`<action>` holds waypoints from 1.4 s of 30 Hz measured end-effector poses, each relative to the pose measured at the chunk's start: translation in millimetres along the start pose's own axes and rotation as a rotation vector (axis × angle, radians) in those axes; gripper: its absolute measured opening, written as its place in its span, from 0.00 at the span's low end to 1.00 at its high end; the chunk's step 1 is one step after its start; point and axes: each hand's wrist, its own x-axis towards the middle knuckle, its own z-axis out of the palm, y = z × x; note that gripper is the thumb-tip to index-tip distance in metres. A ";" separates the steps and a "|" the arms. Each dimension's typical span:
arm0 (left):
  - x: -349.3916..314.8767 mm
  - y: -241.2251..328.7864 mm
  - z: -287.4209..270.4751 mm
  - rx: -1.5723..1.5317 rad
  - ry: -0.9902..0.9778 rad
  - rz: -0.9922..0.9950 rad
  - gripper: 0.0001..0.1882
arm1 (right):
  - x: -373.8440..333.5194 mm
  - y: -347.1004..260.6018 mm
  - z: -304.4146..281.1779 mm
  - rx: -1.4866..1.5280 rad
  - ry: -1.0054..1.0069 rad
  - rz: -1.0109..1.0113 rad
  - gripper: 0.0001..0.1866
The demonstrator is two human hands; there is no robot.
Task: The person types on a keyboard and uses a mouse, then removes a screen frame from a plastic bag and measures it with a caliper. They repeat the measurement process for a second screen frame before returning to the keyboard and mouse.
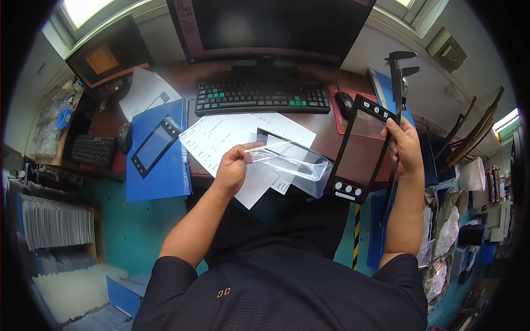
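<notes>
My left hand (234, 165) pinches the edge of a clear plastic film (301, 163), which hangs creased and shiny above the desk's front edge. A dark edge shows behind the film; I cannot tell whether it belongs to another panel. In my right hand (406, 146) is a black-framed rectangular panel (358, 149) with a see-through window and small cut-outs at both ends. The same hand also holds a dark caliper (395, 83), its jaws pointing up and its beam running down beside the panel. Film and panel are close together, nearly touching in this view.
A similar black-framed panel (155, 144) rests on a blue folder (160, 187). Handwritten sheets (212, 135) lie before a black keyboard (262, 98). A mouse (344, 103) sits on a red pad, below a large monitor (270, 30). Stacked sheets (58, 220) fill a shelf at left.
</notes>
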 end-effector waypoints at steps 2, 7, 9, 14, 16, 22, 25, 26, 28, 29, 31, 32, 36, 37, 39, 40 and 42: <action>4.9 -7.7 -12.6 -0.152 0.013 -0.012 0.13 | -4.1 8.6 5.0 0.055 -0.039 0.066 0.10; 27.5 -4.5 -8.1 -0.618 0.178 0.166 0.13 | -7.4 18.8 13.0 0.095 -0.106 0.111 0.11; 38.4 6.1 7.3 -0.787 0.232 0.146 0.13 | -6.2 20.3 15.2 0.077 -0.114 0.117 0.11; 46.3 -1.2 -13.8 -0.457 0.017 0.347 0.14 | -9.4 20.2 23.0 0.073 -0.145 0.127 0.10; 29.3 -10.3 -34.6 -0.149 0.050 0.218 0.15 | -11.1 23.8 20.5 0.069 -0.147 0.137 0.10; -19.9 51.9 -30.1 1.303 -0.296 0.072 0.14 | -21.0 37.7 16.9 0.030 -0.141 0.195 0.09; -35.4 65.1 -20.0 1.682 -0.470 -0.065 0.22 | -13.8 42.2 32.0 0.031 -0.176 0.198 0.08; -36.6 64.8 -21.0 1.744 -0.541 -0.136 0.27 | -11.7 45.6 38.5 0.044 -0.200 0.203 0.08; -35.4 59.7 -23.9 1.793 -0.553 -0.155 0.32 | -7.8 45.9 57.8 0.064 -0.257 0.222 0.09; -35.2 59.2 -20.0 1.781 -0.540 -0.167 0.32 | -8.5 43.0 66.6 0.035 -0.265 0.231 0.08; -32.8 62.9 -17.4 1.837 -0.514 0.023 0.27 | -11.0 38.2 79.2 0.032 -0.296 0.236 0.09; -31.7 67.9 -17.2 1.835 -0.514 0.020 0.27 | -11.4 36.3 83.5 0.030 -0.318 0.249 0.09; -35.7 69.2 -3.0 1.617 -0.151 0.122 0.16 | -18.2 35.3 108.2 0.043 -0.330 0.189 0.10; -44.3 66.7 5.4 1.305 -0.104 -0.073 0.16 | -17.5 40.0 114.6 0.063 -0.381 0.169 0.11; -60.1 53.8 27.0 0.665 -0.075 -0.300 0.20 | -20.6 39.8 133.1 0.105 -0.442 0.145 0.11; -61.5 44.6 31.8 0.486 -0.119 -0.358 0.25 | -23.2 38.2 139.3 0.107 -0.452 0.148 0.11; -60.4 40.4 43.3 0.255 -0.127 -0.308 0.20 | -26.8 35.1 150.1 0.056 -0.503 0.182 0.12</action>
